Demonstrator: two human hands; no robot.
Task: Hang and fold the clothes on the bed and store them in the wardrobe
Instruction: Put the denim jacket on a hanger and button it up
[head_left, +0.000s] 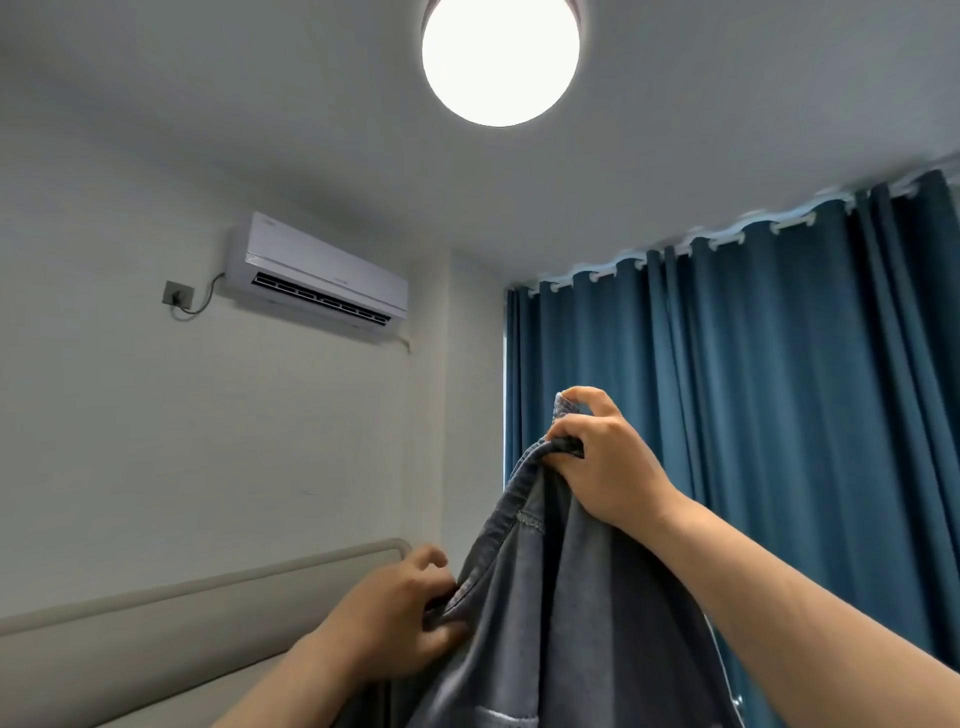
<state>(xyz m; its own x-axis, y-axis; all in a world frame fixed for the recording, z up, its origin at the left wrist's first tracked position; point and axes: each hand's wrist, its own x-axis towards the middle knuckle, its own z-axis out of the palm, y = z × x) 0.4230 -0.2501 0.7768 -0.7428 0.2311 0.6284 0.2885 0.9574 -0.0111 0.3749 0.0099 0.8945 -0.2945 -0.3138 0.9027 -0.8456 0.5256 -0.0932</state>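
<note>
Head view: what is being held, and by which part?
A denim garment, held up by both hands: the right hand grips its bunched top edge, the left hand pinches a seamed edge lower down.

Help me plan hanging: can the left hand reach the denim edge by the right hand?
Probably yes: the left hand grips the denim lower down, with only cloth up to the right hand.
</note>
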